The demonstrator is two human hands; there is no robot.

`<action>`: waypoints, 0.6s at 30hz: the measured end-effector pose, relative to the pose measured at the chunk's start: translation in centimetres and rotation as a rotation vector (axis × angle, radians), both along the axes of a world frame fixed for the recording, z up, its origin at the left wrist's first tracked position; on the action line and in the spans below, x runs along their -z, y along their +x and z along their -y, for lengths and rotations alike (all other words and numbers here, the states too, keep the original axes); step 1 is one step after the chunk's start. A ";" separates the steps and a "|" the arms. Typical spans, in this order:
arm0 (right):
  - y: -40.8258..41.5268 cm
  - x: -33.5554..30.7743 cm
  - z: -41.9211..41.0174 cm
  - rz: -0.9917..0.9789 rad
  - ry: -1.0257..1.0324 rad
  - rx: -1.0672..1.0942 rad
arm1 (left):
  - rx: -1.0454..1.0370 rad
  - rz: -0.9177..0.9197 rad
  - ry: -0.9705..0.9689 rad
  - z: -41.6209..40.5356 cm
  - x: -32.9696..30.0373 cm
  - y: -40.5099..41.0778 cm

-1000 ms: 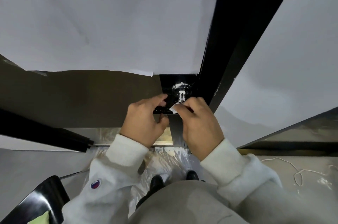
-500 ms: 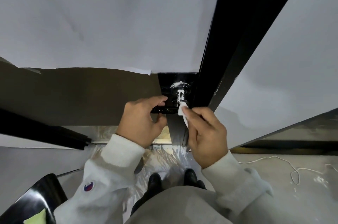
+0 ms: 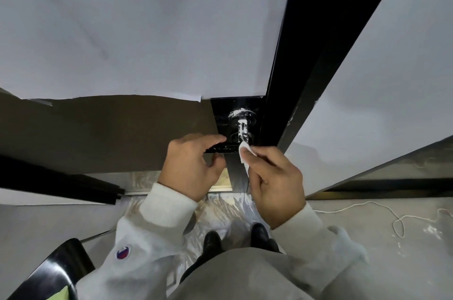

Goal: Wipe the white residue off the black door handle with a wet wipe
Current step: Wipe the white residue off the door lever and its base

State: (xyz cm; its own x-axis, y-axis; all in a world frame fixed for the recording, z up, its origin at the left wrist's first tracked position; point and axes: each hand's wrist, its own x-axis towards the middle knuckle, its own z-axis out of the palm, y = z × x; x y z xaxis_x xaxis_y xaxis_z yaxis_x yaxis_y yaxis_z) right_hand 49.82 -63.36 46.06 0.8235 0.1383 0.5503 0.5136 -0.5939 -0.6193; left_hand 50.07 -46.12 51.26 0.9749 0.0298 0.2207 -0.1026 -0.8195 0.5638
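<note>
The wiping step is in hand but barely begun. A small folded white wet wipe [image 3: 244, 152] is pinched between thumb and curled fingers of the right hand [image 3: 274, 182], its tip held just below the white-smeared neck of the glossy black metal door handle [image 3: 241, 125], which sits on a black plate at the edge of the door. Whether the wipe touches the residue cannot be told. The lever end of the handle is gripped by the left hand [image 3: 191, 165] — fingers above, thumb below — and so steadied. White residue [image 3: 239, 113] is seen on the rose and stem; the next move, as judged, calls for firm rubbing up along the stem and around the rose. One marking is visible — a round red, white and blue logo patch [image 3: 122, 252] on the pale grey left sleeve; no lettering can be read.
</note>
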 end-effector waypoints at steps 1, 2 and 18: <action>-0.1 0.4 0.3 -0.003 0.010 0.001 | -0.003 -0.001 -0.003 0.0 0.0 0.0; -0.1 0.8 0.5 -0.015 0.028 0.007 | -0.006 -0.002 -0.006 0.0 -0.1 0.1; -0.8 0.1 0.0 -0.211 0.369 0.176 | 0.038 0.022 0.015 -0.3 -0.3 0.1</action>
State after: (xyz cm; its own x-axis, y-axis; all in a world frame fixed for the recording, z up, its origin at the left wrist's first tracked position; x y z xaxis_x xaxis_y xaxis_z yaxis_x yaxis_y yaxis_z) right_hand 49.03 -63.34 46.01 0.9163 -0.1875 0.3539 0.2641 -0.3813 -0.8859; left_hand 50.16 -45.83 51.54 0.9701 -0.0103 0.2423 -0.1459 -0.8229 0.5491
